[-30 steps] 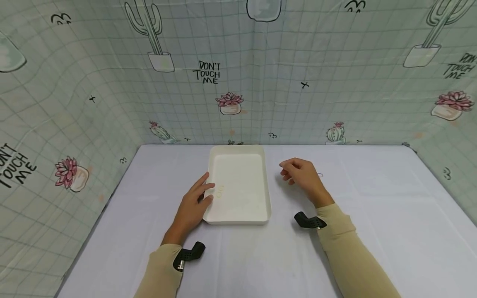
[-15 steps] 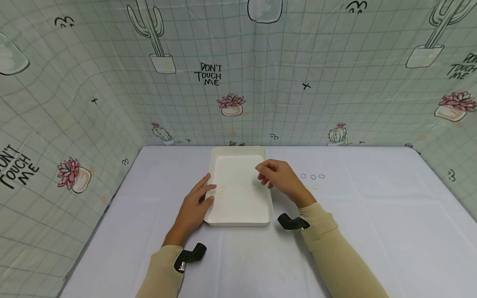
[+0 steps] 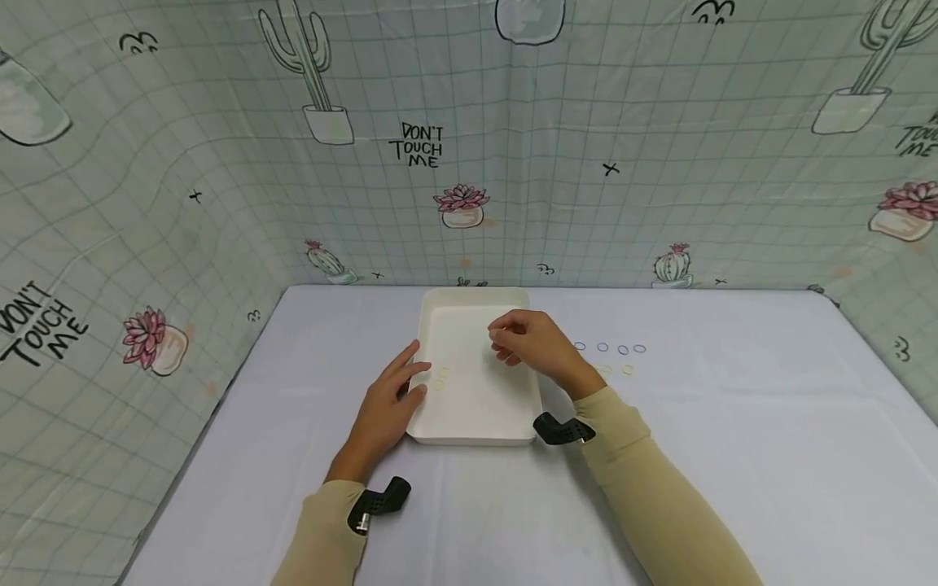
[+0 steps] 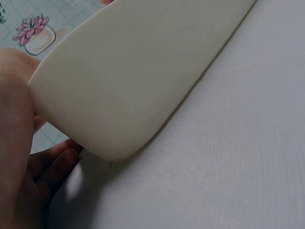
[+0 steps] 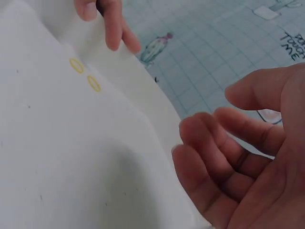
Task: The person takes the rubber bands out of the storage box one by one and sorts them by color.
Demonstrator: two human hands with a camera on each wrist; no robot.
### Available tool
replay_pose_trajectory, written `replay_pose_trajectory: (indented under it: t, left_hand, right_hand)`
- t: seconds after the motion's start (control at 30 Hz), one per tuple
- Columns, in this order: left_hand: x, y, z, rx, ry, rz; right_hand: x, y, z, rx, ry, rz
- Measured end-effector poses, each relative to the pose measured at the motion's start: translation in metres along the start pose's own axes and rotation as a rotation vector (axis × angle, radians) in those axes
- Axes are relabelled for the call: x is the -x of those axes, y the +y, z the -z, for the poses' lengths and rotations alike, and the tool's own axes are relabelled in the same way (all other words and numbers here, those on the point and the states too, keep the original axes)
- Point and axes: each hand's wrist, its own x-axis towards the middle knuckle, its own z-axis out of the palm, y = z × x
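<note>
A white rectangular tray (image 3: 469, 411) rests on the table, its left rim held by my left hand (image 3: 381, 407). The thumb hooks over the rim while other fingers lie along the outer wall. Two thin yellow rings (image 5: 99, 89) lie on the tray floor near that hand. Above the tray's right half hovers my right hand (image 3: 538, 338), thumb and index tips close together, the other fingers curled. I cannot tell whether a small thing is between those tips. Right of the tray, blue rings (image 3: 640, 352) lie in a row, with yellow rings (image 3: 628, 373) in front, partly behind the right wrist.
A white cloth covers the table (image 3: 469, 521). Behind it and along the sides hangs a grid-patterned curtain (image 3: 586, 106) printed with cacti and lettering. Each wrist wears a black camera mount, the left one (image 3: 388, 496) beside the sleeve, the right one (image 3: 560, 430) near the tray's corner.
My right hand has moved left from beside the tray to over it, uncovering rings on the table. The left hand stays at the tray's left rim.
</note>
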Motion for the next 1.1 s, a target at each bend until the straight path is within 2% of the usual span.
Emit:
replay_pose_trajectory:
  t: [0.2,0.4,0.7,0.93,1.1]
  left_hand:
    - [-0.001,-0.001,0.000,0.001,0.008,0.004]
    - [-0.003,-0.001,-0.001,0.013,0.009,0.002]
    - [-0.003,-0.004,-0.002,0.003,-0.003,0.003]
    - [-0.001,-0.005,0.000,0.004,0.013,-0.009]
    - [-0.005,-0.004,0.002,0.010,-0.002,-0.026]
  right_hand:
    - [-0.013,-0.005,-0.010,0.048,-0.050,-0.025]
    - [-0.027,-0.009,-0.018,0.022,-0.109,-0.065]
    - [-0.042,-0.001,-0.029,0.018,-0.126,-0.103]
    - [-0.052,-0.002,-0.042,0.126,-0.119,-0.116]
    - [-0.056,-0.002,-0.044,0.178,-0.110,-0.124]
